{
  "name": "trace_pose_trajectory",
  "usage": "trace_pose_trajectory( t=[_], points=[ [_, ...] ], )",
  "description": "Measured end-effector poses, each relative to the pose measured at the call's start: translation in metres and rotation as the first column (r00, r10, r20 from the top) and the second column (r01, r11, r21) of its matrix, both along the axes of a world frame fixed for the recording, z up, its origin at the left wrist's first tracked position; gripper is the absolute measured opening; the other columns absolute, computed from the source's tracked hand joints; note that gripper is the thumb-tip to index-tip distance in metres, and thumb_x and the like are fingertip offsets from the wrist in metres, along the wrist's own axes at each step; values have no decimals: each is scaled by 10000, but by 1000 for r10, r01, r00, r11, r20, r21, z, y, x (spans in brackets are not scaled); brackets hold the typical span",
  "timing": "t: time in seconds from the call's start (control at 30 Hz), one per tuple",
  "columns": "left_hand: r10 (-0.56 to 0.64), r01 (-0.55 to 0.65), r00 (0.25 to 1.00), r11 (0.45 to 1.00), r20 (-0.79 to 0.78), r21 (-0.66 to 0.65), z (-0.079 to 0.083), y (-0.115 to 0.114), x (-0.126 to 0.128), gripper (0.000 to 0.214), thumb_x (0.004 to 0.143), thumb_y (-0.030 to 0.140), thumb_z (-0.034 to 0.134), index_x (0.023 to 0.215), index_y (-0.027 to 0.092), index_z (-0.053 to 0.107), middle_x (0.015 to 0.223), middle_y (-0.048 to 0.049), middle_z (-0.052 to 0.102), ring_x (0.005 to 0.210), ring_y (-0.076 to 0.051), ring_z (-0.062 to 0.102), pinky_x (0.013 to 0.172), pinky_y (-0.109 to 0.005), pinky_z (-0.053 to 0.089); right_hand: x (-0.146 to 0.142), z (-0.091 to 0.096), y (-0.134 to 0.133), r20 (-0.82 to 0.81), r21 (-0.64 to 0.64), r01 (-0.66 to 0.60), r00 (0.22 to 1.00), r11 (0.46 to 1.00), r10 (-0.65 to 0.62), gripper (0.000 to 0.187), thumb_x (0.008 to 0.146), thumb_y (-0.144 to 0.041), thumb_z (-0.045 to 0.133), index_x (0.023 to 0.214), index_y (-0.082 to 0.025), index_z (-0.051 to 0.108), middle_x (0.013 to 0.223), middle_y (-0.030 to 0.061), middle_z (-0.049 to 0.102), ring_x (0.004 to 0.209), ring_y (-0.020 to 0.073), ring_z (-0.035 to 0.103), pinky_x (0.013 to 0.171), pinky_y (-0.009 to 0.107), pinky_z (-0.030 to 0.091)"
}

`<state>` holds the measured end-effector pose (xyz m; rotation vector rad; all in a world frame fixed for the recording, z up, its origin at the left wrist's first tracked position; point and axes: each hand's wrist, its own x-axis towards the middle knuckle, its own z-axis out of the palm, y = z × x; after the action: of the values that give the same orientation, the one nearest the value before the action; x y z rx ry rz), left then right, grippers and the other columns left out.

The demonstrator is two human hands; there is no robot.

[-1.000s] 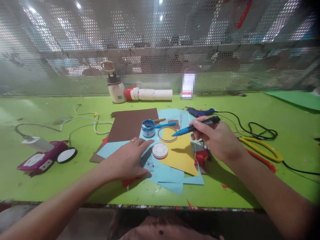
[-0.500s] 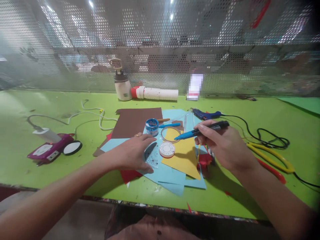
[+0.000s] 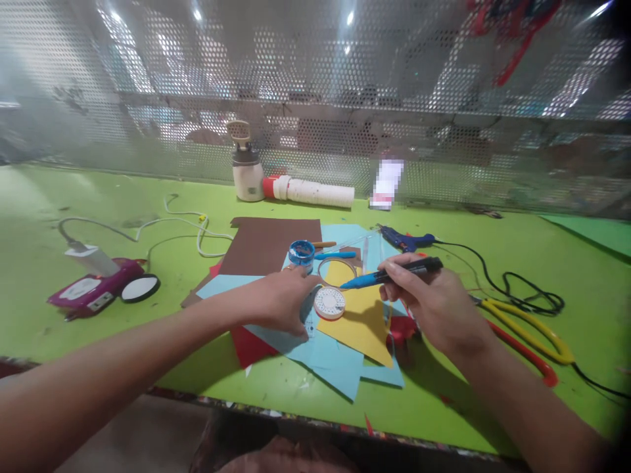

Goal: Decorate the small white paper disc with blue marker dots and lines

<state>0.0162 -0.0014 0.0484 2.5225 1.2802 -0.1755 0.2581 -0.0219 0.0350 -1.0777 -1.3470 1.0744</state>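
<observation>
My right hand (image 3: 424, 295) grips a blue and black marker (image 3: 379, 277), its blue end pointing left and down over the yellow paper (image 3: 365, 322). Just below that end lies a round white disc (image 3: 330, 303) with a speckled rim. My left hand (image 3: 283, 301) holds nothing; thumb and fingers are apart, close to the disc's left side. Under this hand, a clear protractor (image 3: 309, 328) is mostly hidden. Behind the disc is a thin ring (image 3: 337, 272), and a blue-smeared jar (image 3: 302, 255) stands beyond my left fingers. A blue pen (image 3: 335, 255) lies by the jar.
Light blue sheets (image 3: 340, 374) and brown paper (image 3: 276, 246) lie on the green table. A blue glue gun (image 3: 407, 240) and yellow-handled scissors (image 3: 530, 328) are at right. A purple power strip (image 3: 93, 292) sits left. A bottle (image 3: 248, 174) and stacked white cups (image 3: 320, 194) stand behind.
My left hand has moved right, nearer the disc, and now covers more of the protractor. My right hand still holds the marker, its blue end now nearer the disc. The view has shifted slightly.
</observation>
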Motion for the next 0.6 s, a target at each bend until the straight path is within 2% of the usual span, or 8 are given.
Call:
trace_pose_trajectory(
  t=[0.13, 0.3, 0.5, 0.6],
  points=[
    [-1, 0, 999, 1000, -38, -24, 0, 7, 5, 918, 577, 460, 796, 1376, 166, 454, 1238, -210, 547, 1146, -431, 529, 861, -533, 503, 0, -3, 0, 43, -23, -7, 999, 1000, 8, 244, 821, -434, 715, 842, -195, 671, 606, -31, 615, 616, 117, 558, 657, 272, 410],
    [30, -30, 999, 999, -14, -16, 0, 2, 3, 924, 574, 453, 806, 1367, 140, 451, 1279, -218, 510, 1179, -420, 508, 921, -510, 476, -1, -3, 0, 0, 3, -33, 999, 999, 33, 232, 824, -422, 715, 852, -196, 673, 636, -28, 614, 632, 125, 556, 674, 285, 414],
    [104, -103, 989, 995, 104, -16, -3, -14, -4, 938, 597, 326, 796, 1415, 143, 374, 1309, -201, 464, 1128, -390, 543, 904, -489, 477, -2, 1, -3, -28, 6, -44, 999, 999, 44, 225, 823, -400, 720, 848, -183, 671, 647, -18, 614, 636, 136, 554, 677, 297, 417],
    [161, -154, 967, 987, 197, -51, -9, -17, -12, 928, 593, 336, 806, 1406, 171, 390, 1354, -190, 431, 1093, -361, 568, 902, -473, 481, -2, 1, -3, -53, 5, -53, 997, 999, 53, 205, 824, -383, 724, 851, -186, 673, 653, -22, 617, 633, 132, 550, 681, 297, 417]
  ],
)
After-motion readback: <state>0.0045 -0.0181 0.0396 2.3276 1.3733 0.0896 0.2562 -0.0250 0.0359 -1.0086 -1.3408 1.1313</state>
